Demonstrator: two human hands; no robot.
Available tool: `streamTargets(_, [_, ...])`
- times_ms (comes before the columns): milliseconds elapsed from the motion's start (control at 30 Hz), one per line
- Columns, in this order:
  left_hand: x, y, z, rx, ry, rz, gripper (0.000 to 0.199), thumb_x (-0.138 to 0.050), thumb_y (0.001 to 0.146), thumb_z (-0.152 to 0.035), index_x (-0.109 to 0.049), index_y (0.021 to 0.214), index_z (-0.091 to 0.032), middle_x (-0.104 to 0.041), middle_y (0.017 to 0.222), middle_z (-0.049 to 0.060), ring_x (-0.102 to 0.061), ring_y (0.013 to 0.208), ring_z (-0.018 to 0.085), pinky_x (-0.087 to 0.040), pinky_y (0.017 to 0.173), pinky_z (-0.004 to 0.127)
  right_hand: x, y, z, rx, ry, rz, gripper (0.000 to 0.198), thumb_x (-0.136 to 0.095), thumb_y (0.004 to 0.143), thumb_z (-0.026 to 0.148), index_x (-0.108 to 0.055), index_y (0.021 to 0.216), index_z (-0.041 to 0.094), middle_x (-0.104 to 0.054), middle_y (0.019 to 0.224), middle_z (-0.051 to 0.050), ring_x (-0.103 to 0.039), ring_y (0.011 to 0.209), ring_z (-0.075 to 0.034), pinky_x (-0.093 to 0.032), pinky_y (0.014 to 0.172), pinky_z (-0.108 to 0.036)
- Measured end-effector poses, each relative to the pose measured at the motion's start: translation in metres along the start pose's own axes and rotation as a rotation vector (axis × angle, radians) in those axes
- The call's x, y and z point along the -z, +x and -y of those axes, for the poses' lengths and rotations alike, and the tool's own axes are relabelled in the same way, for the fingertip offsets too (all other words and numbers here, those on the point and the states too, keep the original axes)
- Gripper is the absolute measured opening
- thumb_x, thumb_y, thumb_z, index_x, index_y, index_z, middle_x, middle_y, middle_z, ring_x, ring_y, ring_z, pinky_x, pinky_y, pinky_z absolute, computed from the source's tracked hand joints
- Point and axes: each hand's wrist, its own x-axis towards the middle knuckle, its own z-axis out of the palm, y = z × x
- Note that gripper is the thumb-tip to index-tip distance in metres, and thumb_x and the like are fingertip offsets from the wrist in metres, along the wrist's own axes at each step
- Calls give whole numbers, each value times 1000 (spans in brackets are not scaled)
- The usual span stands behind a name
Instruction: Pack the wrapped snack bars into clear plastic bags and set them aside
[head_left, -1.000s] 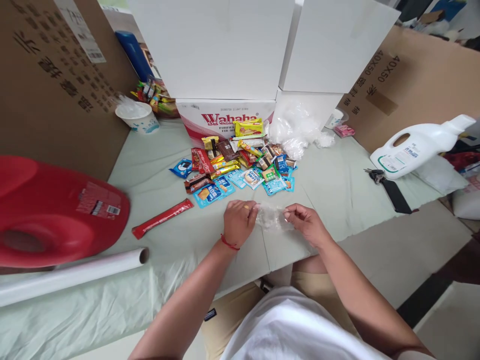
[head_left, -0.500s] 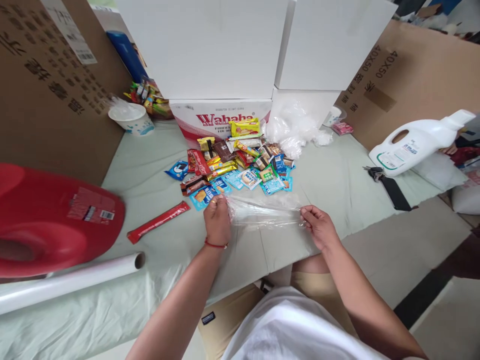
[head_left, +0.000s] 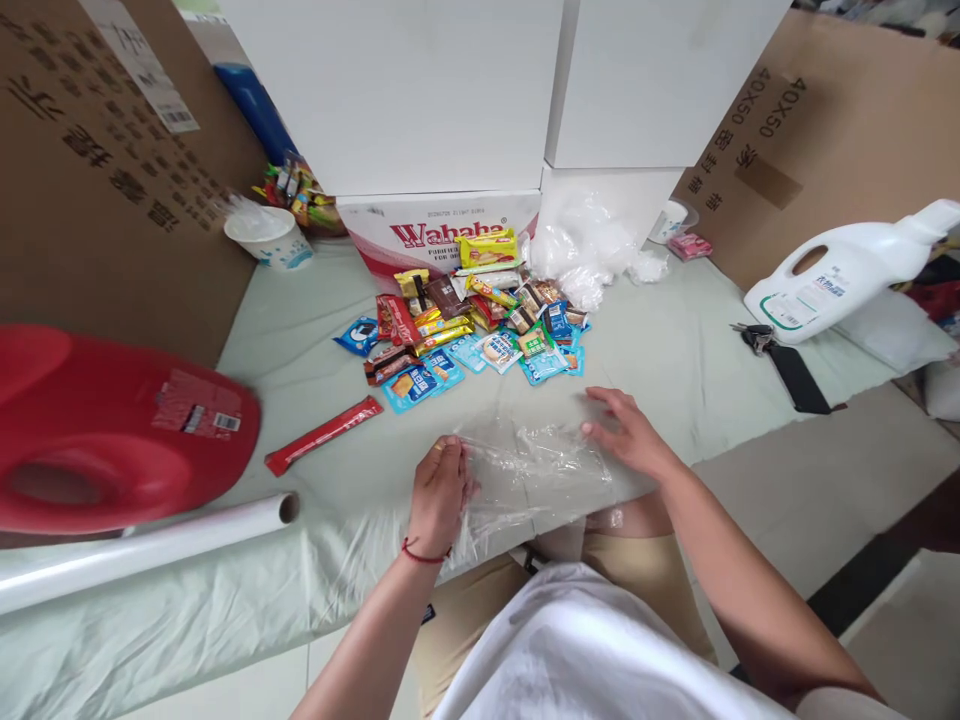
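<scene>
A clear, crinkled plastic bag (head_left: 536, 470) spreads over the near edge of the cloth-covered table. Its left side is pinched in my left hand (head_left: 439, 492), which wears a red cord at the wrist. My right hand (head_left: 626, 435) is just off the bag's right side, thumb and fingers apart, holding nothing. Beyond both hands lies a heap of wrapped snacks (head_left: 465, 325) in yellow, red, blue and brown packets. A long red stick packet (head_left: 324, 436) rests by itself to the left of my left hand.
A red jug (head_left: 127, 430) and a white roll (head_left: 150, 550) lie at the left, a paper cup (head_left: 268, 240) behind them. Crumpled clear bags (head_left: 581, 250) sit against white boxes (head_left: 405, 90). At the right are a white detergent bottle (head_left: 832, 275), keys (head_left: 759, 338) and a black phone-like slab (head_left: 799, 378).
My right hand has let go of the bag and opened. The bag, stretched taut between both hands before, now hangs loose and wider; my left hand has drawn nearer to me with it.
</scene>
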Motion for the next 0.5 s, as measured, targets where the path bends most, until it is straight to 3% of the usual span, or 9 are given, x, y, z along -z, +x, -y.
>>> streamTargets(67, [0, -1, 1, -17, -4, -4, 34, -60, 89, -53, -54, 76, -23, -32, 49, -11, -29, 37, 7, -37, 41, 22, -7, 13, 7, 101, -97, 154, 54, -78, 78, 54, -70, 124, 26, -70, 120, -10, -53, 122, -32, -44, 103, -46])
streamTargets(133, [1, -1, 2, -44, -4, 2, 35, -62, 89, -55, -55, 78, -23, -33, 51, -10, -31, 39, 8, -38, 41, 22, -15, 23, 11, 124, -140, 291, 34, -77, 80, 49, -77, 103, 24, -72, 97, -8, -56, 110, -31, -45, 98, -45])
streamTargets(200, [6, -2, 4, -66, 13, 14, 37, -63, 89, -59, -56, 82, -23, -35, 52, -10, -32, 39, 8, -39, 41, 22, -19, 32, 11, 106, -77, 321, 25, -74, 83, 47, -76, 86, 23, -69, 85, -7, -57, 99, -28, -45, 93, -43])
streamTargets(300, [16, -9, 9, -68, 57, 48, 44, -62, 88, -67, -58, 91, -24, -37, 55, -10, -31, 38, 7, -41, 41, 23, -16, 39, 9, -35, 268, 231, 31, -76, 81, 53, -72, 82, 22, -68, 85, -4, -59, 86, -21, -47, 85, -38])
streamTargets(400, [28, -21, 11, -15, 80, 52, 53, -63, 84, -75, -60, 100, -24, -40, 57, -10, -32, 39, 6, -41, 41, 21, -5, 43, 9, -229, 672, 225, 40, -85, 71, 56, -68, 82, 21, -68, 86, -2, -61, 79, -17, -51, 79, -34])
streamTargets(500, [38, -36, 12, 59, 98, 11, 61, -66, 78, -79, -60, 102, -23, -39, 57, -10, -32, 42, 6, -35, 38, 18, -3, 43, 10, -359, 816, 230, 47, -92, 62, 54, -64, 79, 20, -65, 78, 1, -59, 66, -13, -51, 63, -28])
